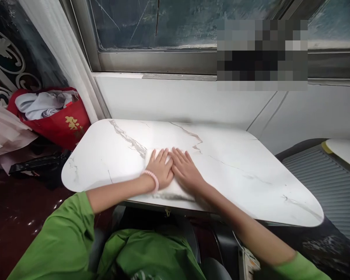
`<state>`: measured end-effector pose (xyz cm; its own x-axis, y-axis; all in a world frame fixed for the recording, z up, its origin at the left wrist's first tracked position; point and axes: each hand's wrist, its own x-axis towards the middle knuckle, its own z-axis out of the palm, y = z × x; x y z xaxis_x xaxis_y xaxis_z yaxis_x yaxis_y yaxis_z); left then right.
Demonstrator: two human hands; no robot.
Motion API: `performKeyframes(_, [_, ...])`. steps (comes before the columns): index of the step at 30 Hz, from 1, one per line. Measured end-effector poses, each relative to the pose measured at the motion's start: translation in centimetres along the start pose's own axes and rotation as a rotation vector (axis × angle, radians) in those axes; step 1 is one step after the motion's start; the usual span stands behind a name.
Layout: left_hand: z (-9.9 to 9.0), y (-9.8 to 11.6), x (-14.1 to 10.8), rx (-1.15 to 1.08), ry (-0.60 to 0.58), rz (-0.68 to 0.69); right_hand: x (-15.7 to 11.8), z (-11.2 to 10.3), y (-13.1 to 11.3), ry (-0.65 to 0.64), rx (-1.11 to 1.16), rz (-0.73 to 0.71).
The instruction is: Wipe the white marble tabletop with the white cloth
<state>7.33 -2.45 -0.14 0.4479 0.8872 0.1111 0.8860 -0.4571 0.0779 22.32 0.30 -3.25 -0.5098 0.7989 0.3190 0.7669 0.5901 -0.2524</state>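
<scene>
A white cloth [175,191] lies on the white marble-patterned tabletop [239,155], close to its front edge. My left hand [161,168] rests flat on the cloth with its fingers stretched out, and a pink coiled band [155,179] circles that wrist. Beside it my right hand [186,168] also presses flat on the cloth, fingers extended, touching the left hand at the thumb side. Part of the cloth is hidden under both hands and wrists.
A red bag [56,126] stuffed with pale fabric stands left of the table, near a white curtain [55,50]. A white wall [175,97] with a window above borders the far edge. A grey ribbed surface [317,175] lies at the right.
</scene>
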Motion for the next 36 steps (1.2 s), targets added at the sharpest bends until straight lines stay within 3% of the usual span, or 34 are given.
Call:
performKeyframes(4, [-1.1,1.7,-5.7,-0.003,-0.017,0.06,-4.4,-0.6,-3.9,0.012,0.003,-0.069])
performKeyframes(7, [-1.6,1.6,-6.3,-0.027,-0.062,0.068,-4.6,-0.8,-4.7,0.002,0.009,-0.052])
performKeyframes(10, [-2.0,0.6,-4.4,-0.058,-0.133,0.04,-2.7,-1.0,-4.3,-0.055,0.03,-0.009])
performKeyframes(14, [-1.6,-2.1,0.2,-0.077,-0.187,-0.055,2.2,-0.7,-3.0,-0.079,0.054,0.122])
performKeyframes(19, [-0.3,-7.3,7.4,-0.021,-0.054,-0.078,10.1,1.0,-0.1,-0.019,0.074,0.183])
performKeyframes(25, [0.3,-12.2,14.6,0.006,-0.026,-0.066,17.0,2.8,3.9,0.063,0.102,0.206])
performKeyframes(30, [0.6,-13.0,16.3,0.001,-0.002,-0.094,18.6,3.1,5.1,0.108,0.15,0.198])
performKeyframes(36, [0.3,-11.6,14.4,0.019,0.029,-0.155,17.4,2.5,4.4,0.104,0.205,0.145])
